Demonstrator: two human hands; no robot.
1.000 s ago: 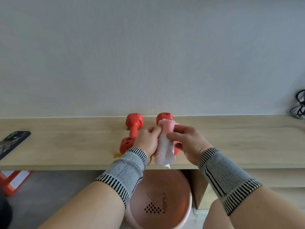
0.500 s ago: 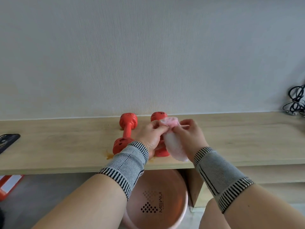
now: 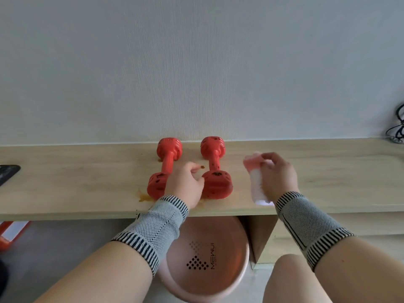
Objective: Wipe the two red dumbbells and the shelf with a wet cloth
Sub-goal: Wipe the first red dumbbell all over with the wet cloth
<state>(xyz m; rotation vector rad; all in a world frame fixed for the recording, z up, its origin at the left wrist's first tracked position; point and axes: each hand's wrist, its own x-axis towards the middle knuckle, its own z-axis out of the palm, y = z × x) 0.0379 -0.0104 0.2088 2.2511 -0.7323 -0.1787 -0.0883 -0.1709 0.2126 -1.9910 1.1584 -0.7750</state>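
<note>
Head view: right hand (image 3: 278,176) grips blurred cloth (image 3: 255,178); left hand (image 3: 185,184), fingers loosely curled, hides dumbbell (image 3: 165,169) partly.

A pink basin (image 3: 205,278) printed with dark dots and lettering sits on the floor, near centre. Far right, black cables (image 3: 396,125) coil against the wall — at the left edge, a dark flat object (image 3: 7,173).
</note>
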